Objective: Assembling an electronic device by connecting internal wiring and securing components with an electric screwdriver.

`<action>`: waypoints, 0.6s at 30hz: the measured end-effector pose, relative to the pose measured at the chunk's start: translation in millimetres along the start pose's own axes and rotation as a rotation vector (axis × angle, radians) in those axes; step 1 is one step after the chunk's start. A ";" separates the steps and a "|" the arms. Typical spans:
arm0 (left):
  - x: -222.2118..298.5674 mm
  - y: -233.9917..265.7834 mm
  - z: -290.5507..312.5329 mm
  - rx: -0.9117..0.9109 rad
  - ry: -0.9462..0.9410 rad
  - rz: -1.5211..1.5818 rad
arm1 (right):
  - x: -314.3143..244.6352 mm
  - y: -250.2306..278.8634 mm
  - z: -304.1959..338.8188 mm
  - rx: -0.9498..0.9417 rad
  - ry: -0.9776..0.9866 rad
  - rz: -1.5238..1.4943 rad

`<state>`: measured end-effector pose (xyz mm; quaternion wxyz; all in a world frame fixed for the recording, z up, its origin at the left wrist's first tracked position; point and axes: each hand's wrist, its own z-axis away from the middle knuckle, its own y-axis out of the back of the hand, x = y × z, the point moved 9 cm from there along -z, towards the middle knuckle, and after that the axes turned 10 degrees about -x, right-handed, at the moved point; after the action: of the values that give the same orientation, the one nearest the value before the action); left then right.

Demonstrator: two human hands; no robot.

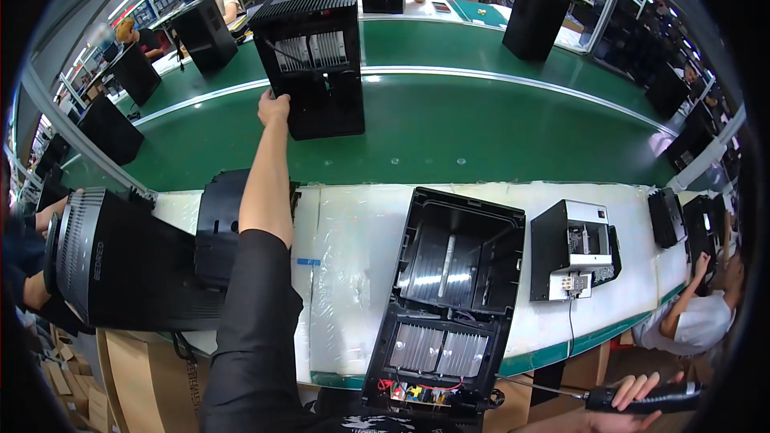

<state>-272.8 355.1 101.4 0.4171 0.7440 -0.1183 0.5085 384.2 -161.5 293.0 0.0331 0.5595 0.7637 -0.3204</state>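
My left arm reaches far forward over the bench. The left hand (pixel 274 107) grips the lower left edge of an upright black appliance housing (pixel 325 100) with silvery finned metal plates inside, standing on the green conveyor. Some of its fingers are hidden behind that edge. At the lower right, my right hand (pixel 635 393) is closed around the black handle of a power screwdriver (pixel 670 398), its long thin shaft pointing left. Close to the shaft's tip, an open black housing (pixel 461 273) lies on the bench, with finned plates and coloured wires at its near end.
A white-and-black boxy unit (pixel 571 252) with a cable sits right on the padded bench (pixel 345 289). Left, another worker's hands are by a large black casing (pixel 136 265), beside a black part (pixel 220 224). More black housings (pixel 536 20) stand along the conveyor (pixel 481 128). Other people work around.
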 end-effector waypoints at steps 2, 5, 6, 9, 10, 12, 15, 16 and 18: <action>17.6 -11.8 4.3 -0.089 -0.099 -0.100 | -0.5 -4.8 -2.2 -0.005 -0.019 0.052; 27.3 -16.2 0.3 -0.018 -0.227 -0.040 | 0.1 -4.7 -3.6 -0.012 0.007 0.077; 23.7 -19.6 2.5 -0.019 -0.221 -0.050 | -1.0 -7.1 -5.5 -0.032 0.030 0.079; 27.5 -34.4 18.9 0.138 -0.218 0.106 | 0.5 -12.7 -8.6 0.005 0.037 0.128; 24.4 -35.3 22.4 0.132 -0.216 0.108 | 0.1 -12.4 -8.2 0.005 0.036 0.135; 30.1 -33.2 29.3 0.068 -0.219 0.080 | -1.9 -7.8 -5.8 0.021 0.045 0.141; 51.3 -27.6 48.5 0.087 -0.264 0.025 | 3.2 -0.8 -5.0 0.045 0.039 0.138; 55.4 -26.0 59.5 0.127 -0.275 -0.012 | 4.0 1.5 -5.7 0.046 0.029 0.133; 67.0 -29.2 70.2 0.096 -0.271 -0.048 | -14.2 17.7 3.4 0.084 0.072 0.336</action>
<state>-178.5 338.0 134.7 0.3731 0.8276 -0.1311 0.3984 403.9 -172.2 288.1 0.0354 0.6911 0.6462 -0.3219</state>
